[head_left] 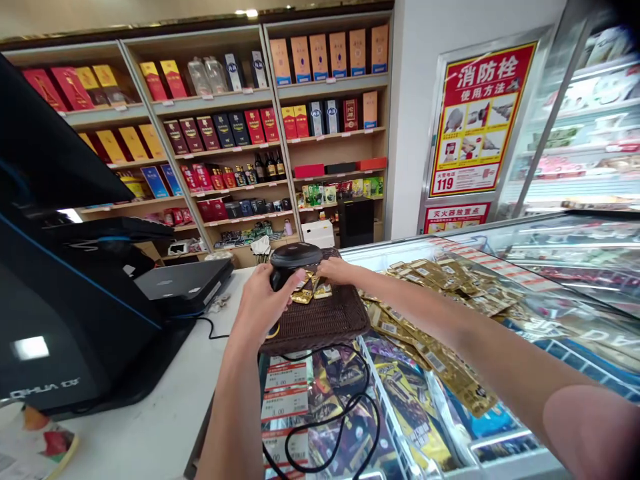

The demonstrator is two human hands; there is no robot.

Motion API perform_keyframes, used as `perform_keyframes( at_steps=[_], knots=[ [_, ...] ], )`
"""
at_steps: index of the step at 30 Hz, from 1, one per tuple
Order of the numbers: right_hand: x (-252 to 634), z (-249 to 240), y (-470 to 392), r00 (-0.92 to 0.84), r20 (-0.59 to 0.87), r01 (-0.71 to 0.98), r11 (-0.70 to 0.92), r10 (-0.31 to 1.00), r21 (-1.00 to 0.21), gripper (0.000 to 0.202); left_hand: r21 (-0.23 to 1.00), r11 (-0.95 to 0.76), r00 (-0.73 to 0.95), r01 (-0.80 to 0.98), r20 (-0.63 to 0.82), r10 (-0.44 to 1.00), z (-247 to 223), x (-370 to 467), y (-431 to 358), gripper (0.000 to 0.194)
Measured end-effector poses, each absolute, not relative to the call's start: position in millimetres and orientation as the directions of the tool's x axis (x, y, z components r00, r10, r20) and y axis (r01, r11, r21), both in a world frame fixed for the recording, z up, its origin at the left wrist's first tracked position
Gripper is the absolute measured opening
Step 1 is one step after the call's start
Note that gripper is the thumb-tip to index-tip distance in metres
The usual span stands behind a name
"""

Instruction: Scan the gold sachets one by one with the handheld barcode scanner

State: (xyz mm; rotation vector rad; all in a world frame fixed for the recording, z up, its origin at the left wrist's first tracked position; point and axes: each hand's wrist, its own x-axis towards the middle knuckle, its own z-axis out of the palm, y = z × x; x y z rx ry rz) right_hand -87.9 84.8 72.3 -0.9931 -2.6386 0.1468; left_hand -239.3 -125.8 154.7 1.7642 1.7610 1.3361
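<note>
A black handheld barcode scanner (296, 255) is gripped in my left hand (260, 297), its head above a dark brown woven basket (325, 323). Small gold packets (303, 295) lie in the basket just under the scanner. My right hand (337, 271) reaches across from the right to the basket's far part, fingers curled together beside these packets. Whatever is between its fingertips is too small to tell. A black coiled cable (345, 417) loops over the glass top in front of the basket.
A black checkout terminal (65, 320) stands on the white counter (150, 413) at left, by a printer-like black box (185, 283). Gold bags (440, 347) are piled on the freezer at right. Boxes fill the shelves (220, 153) behind. A colourful paper cup (35, 443) sits near left.
</note>
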Motion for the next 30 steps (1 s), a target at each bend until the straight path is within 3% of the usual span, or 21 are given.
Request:
perform_keyframes(
  at_steps=[2, 6, 8, 10, 13, 18, 26, 30],
  knots=[
    [-67.0, 75.3, 76.7, -0.630, 0.295, 0.654, 0.695, 0.719, -0.298, 0.025, 0.795, -0.196, -0.207, 0.574, 0.373, 0.905, 155.2, -232.8, -124.9, 0.048],
    [-12.9, 74.1, 48.4, -0.341, 0.303, 0.544, 0.450, 0.890, -0.708, 0.050, 0.856, -0.199, -0.174, 0.478, 0.314, 0.933, 152.6, -216.0, -123.4, 0.049],
    [14.6, 73.2, 34.0, -0.281, 0.221, 0.414, 0.325, 0.934, -0.850, 0.046, 0.861, -0.194, -0.132, 0.469, 0.286, 0.949, 149.2, -206.4, -122.1, 0.049],
    [38.4, 73.4, 23.8, -0.256, 0.161, 0.329, 0.242, 0.953, -0.913, 0.040, 0.852, -0.200, -0.083, 0.484, 0.272, 0.959, 145.2, -196.3, -120.4, 0.049],
    [64.1, 74.8, 18.5, -0.199, 0.159, 0.311, 0.216, 0.967, -0.925, 0.032, 0.826, -0.214, -0.012, 0.522, 0.258, 0.966, 139.9, -181.8, -118.0, 0.048],
    [83.5, 76.5, 21.1, -0.119, 0.155, 0.431, 0.192, 0.981, -0.882, 0.025, 0.788, -0.207, 0.033, 0.580, 0.231, 0.972, 133.5, -170.4, -114.0, 0.046],
    [91.8, 87.9, 12.5, -0.133, 0.168, 0.497, 0.212, 0.977, -0.841, 0.033, 0.757, -0.225, 0.070, 0.614, 0.231, 0.970, 124.0, -174.5, -104.8, 0.046],
    [94.3, 87.4, 12.4, -0.144, 0.147, 0.454, 0.197, 0.979, -0.869, 0.039, 0.746, -0.213, 0.067, 0.631, 0.221, 0.973, 122.4, -175.4, -103.1, 0.046]
  ],
)
